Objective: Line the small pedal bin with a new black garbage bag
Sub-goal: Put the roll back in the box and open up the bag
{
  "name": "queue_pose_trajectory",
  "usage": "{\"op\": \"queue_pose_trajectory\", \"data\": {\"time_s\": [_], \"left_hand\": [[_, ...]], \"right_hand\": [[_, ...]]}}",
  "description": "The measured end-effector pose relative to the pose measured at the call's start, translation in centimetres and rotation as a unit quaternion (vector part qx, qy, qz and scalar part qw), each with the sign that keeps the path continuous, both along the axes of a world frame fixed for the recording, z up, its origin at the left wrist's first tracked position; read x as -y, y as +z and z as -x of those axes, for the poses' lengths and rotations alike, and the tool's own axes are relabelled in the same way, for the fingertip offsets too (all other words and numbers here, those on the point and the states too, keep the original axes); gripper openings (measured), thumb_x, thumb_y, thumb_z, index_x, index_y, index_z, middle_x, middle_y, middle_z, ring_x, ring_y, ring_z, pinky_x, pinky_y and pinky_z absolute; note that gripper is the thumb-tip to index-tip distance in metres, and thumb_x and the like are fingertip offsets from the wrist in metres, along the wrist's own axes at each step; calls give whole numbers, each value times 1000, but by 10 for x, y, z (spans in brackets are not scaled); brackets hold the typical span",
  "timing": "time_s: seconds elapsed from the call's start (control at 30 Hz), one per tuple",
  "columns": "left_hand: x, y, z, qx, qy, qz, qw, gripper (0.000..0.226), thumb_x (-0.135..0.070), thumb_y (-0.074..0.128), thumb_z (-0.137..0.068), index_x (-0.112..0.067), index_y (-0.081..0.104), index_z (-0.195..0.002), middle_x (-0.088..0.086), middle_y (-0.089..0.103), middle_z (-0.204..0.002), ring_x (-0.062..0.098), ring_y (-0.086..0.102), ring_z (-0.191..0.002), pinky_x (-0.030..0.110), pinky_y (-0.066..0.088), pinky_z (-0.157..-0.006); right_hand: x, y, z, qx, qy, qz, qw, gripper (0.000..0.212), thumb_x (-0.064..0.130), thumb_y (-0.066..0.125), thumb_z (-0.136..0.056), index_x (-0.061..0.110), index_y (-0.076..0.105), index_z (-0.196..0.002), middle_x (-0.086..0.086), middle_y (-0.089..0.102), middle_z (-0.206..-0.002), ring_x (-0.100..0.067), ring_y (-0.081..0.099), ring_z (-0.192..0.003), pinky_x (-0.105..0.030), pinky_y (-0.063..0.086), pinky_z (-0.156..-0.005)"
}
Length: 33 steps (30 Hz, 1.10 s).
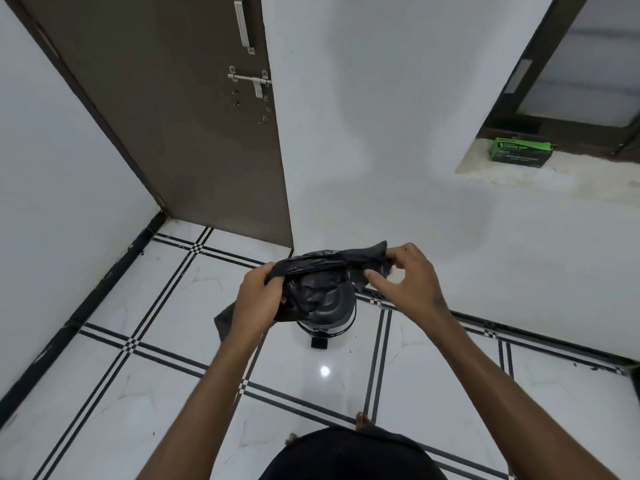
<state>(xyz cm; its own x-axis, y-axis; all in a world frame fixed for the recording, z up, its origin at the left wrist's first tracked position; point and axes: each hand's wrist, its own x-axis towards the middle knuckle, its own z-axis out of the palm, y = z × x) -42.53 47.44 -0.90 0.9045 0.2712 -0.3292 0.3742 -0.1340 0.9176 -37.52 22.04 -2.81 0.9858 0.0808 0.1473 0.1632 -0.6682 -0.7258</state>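
A black garbage bag (pixel 325 268) is stretched between both hands, above the small dark pedal bin (pixel 334 315) that stands on the tiled floor by the white wall. My left hand (pixel 258 296) grips the bag's left end in a fist. My right hand (pixel 405 275) pinches the bag's right end between thumb and fingers. The bag hangs crumpled over the bin's top and hides most of it. The bin's pedal (pixel 319 342) sticks out toward me.
A brown door (pixel 194 116) stands open to the left of the bin. A green garbage-bag box (pixel 519 152) sits on a stone ledge at the upper right. Another dark piece of plastic (pixel 225 318) lies behind my left wrist. My toes (pixel 363 419) show below.
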Motion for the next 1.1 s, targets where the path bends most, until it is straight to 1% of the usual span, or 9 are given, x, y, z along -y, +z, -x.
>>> {"op": "queue_pose_trajectory", "data": {"time_s": [0.13,0.27,0.43,0.53,0.7,0.8,0.93,1.0,1.1], "left_hand": [[12,5,-5,-57,30,207,976,27,-16,54,-87,-16,77,-103,12,78,-102,32,75,-93,45,60,-81],[10,4,-4,-67,66,323,942,32,-13,61,-78,-7,76,-106,14,77,-102,29,75,-86,39,61,-71],[-7,1,-10,-34,208,222,952,20,-14,55,-87,-12,74,-89,8,76,-80,25,72,-70,35,61,-64],[-20,-1,-6,26,181,-16,983,19,-17,50,-87,-14,67,-78,3,71,-73,23,66,-70,30,52,-61],[-33,1,-1,98,117,-312,938,19,-7,53,-79,-25,58,-77,-17,58,-66,-1,54,-62,15,33,-52],[-25,1,-7,77,82,-319,941,23,-3,50,-77,-23,61,-80,-17,60,-68,1,56,-65,20,36,-52],[-5,0,-19,16,41,-177,983,34,-10,43,-82,-23,70,-97,-3,72,-89,19,66,-87,33,50,-72],[5,4,-23,12,0,-155,988,36,-11,42,-82,-27,71,-97,-7,74,-90,14,67,-89,30,51,-74],[20,12,-30,43,-46,-198,978,33,-11,42,-84,-28,69,-93,-12,71,-84,6,63,-84,19,44,-68]], "right_hand": [[-2,-5,-14,-31,-68,-136,988,33,13,78,-73,27,48,-70,17,56,-69,-2,53,-65,-24,48,-65],[3,-10,-23,-39,-62,-180,981,38,-16,52,-70,22,48,-65,10,49,-71,-12,46,-69,-39,59,-70],[30,-8,-39,-70,-30,-245,966,62,-28,39,-66,26,65,-53,-2,62,-96,-6,60,-86,-14,45,-64],[48,1,-47,-74,6,-219,973,60,-31,37,-71,16,74,-68,-5,63,-102,5,62,-91,-10,48,-76],[82,7,-61,-104,-145,-217,960,61,-15,32,-70,20,76,-94,-6,73,-106,-8,64,-96,-18,47,-75],[90,5,-62,-117,-223,-121,960,55,-3,35,-75,20,76,-102,-2,73,-114,-21,63,-108,-33,51,-89],[85,11,-53,-135,-180,70,972,29,27,47,-82,21,73,-94,-7,71,-106,-31,64,-100,-35,50,-77],[82,14,-48,-139,-126,195,963,27,31,58,-81,25,70,-104,-8,57,-131,-32,53,-122,-41,45,-97],[60,23,-32,-2,-12,125,992,22,19,63,-76,28,65,-95,-7,45,-143,-28,38,-137,-39,35,-108]]}}
